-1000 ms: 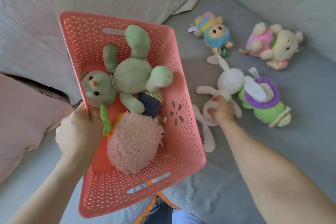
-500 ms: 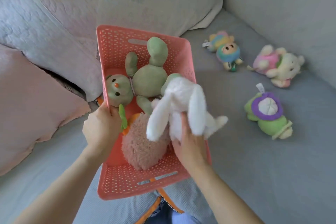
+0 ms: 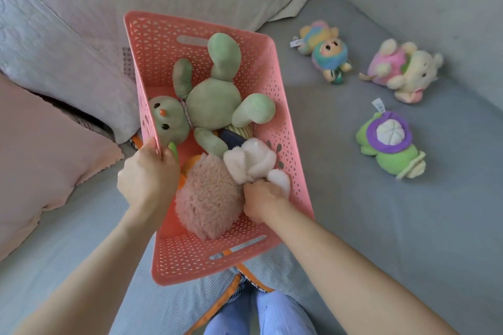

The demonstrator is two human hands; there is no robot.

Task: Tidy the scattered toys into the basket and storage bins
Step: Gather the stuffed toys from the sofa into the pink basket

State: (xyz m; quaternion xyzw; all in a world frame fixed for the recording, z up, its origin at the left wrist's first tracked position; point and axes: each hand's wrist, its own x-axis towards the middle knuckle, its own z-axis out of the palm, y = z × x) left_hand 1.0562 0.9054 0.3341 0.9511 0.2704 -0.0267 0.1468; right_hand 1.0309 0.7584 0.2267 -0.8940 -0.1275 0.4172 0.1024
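Left hand: the left hand (image 3: 148, 175) grips the left rim of the pink basket (image 3: 275, 68), fingers curled over the edge, steadying it.
Basket contents by that hand: a green plush doll (image 3: 209, 102) lies just beyond the left hand's knuckles; a fuzzy pink plush (image 3: 208, 200) sits between the two hands.
Right hand: the right hand (image 3: 262, 198) is inside the basket near its right wall, fingers pinching the white bunny (image 3: 251, 162), which is bunched up just beyond the knuckles and resting against the fuzzy pink plush.
Key relation: the bunny is already within the walls, so the coming move is judged to be a plain release and withdrawal.
Loose toys: all lie to the right of the right hand, on the grey cushion. The green and purple plush (image 3: 389, 148) is nearest; the rainbow plush (image 3: 325, 50) and the pink and cream plush (image 3: 402, 72) lie farther off.
Nearer hand: the right, as the left is occupied holding the basket.
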